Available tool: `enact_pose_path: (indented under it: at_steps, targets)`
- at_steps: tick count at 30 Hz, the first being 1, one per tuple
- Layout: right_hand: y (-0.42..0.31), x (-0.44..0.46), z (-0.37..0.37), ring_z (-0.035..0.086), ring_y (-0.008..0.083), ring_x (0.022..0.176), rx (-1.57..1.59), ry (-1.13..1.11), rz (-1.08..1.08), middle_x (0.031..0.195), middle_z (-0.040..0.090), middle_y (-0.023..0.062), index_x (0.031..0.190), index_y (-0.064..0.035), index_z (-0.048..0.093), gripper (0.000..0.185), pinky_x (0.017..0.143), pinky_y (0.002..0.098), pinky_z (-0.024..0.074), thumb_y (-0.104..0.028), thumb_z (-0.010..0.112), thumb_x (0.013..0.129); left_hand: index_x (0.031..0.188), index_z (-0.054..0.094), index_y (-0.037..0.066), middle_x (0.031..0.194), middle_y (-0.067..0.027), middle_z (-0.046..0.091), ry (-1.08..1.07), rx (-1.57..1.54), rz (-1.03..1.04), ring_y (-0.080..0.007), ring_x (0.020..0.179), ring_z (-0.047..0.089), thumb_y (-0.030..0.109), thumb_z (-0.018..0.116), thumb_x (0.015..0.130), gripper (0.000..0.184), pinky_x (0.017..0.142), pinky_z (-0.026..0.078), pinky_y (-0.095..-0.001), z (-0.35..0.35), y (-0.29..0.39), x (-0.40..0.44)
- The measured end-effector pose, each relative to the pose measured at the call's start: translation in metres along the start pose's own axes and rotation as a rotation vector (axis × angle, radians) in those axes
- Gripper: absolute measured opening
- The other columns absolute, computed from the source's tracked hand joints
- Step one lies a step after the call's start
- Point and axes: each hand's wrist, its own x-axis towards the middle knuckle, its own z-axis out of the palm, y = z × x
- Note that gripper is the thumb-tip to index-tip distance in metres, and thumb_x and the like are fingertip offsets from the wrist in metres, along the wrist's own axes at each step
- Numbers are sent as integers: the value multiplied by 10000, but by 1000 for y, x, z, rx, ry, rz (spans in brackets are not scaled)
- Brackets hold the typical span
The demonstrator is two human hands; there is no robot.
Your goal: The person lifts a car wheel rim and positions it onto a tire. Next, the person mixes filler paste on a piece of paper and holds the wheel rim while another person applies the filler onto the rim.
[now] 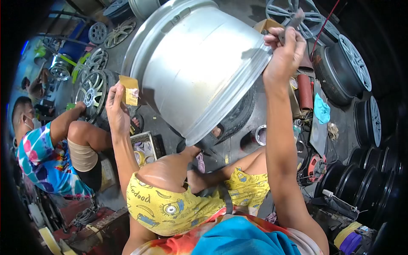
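A large silver wheel rim (199,63) stands tilted in front of me, its barrel side facing up. My left hand (118,108) pinches a folded piece of yellow-brown sandpaper (131,95) with printed letters and a small pale smear, just left of the rim and apart from it. My right hand (289,53) is raised at the rim's right edge, fingers closed round a thin, flat grey piece (296,19), whose kind I cannot make out. Its shadow falls on the metal. Beneath the rim lies a black tire (238,121).
A co-worker in a colourful shirt (46,148) sits at the left beside another wheel (91,95). A crate (144,146) with tape rolls stands near my knee. More rims (352,63) and stacked black wheels (357,178) line the right. A red power tool (316,168) with cables lies there too.
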Motion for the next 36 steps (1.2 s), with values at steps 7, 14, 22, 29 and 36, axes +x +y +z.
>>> enact_pose_path:
  at_steps: [7, 14, 22, 29, 36]
  targets:
    - [-29, -18, -77, 549, 143, 737, 24, 80, 203, 890, 592, 63, 1074, -77, 487, 234, 654, 291, 442, -287, 571, 1016, 1097, 612, 45, 1089, -51, 662, 160, -180, 116, -147, 1044, 642, 150, 600, 990, 150, 920, 507, -300, -3, 37, 22]
    - [-38, -58, -156, 519, 110, 695, -151, 150, 305, 846, 578, 39, 1007, -87, 493, 198, 625, 265, 420, -279, 535, 1034, 1072, 641, 16, 1061, -60, 677, -54, -118, 249, -113, 972, 650, 110, 613, 978, 136, 842, 506, -228, 91, 80, 57]
    - [-64, -56, -149, 623, 107, 852, -477, -94, 326, 990, 683, 77, 1035, -13, 642, 112, 779, 241, 492, -101, 631, 967, 1003, 714, -24, 810, -37, 671, -478, 364, 59, -75, 683, 598, 237, 672, 950, 269, 591, 454, -217, 223, 74, 63]
    - [-100, -44, -92, 663, 194, 848, -637, -461, 11, 927, 707, 132, 1023, 19, 739, 196, 770, 278, 513, 39, 712, 830, 915, 724, -12, 751, -47, 678, -659, 343, -89, -76, 633, 601, 266, 722, 916, 278, 513, 479, -237, 262, 60, 50]
    - [-108, -35, -79, 657, 195, 807, -700, -585, -133, 904, 706, 122, 1035, -6, 747, 250, 701, 292, 517, 52, 742, 793, 935, 697, 11, 745, -14, 658, -736, 347, -158, -56, 612, 598, 283, 703, 932, 272, 494, 470, -208, 268, 50, 45]
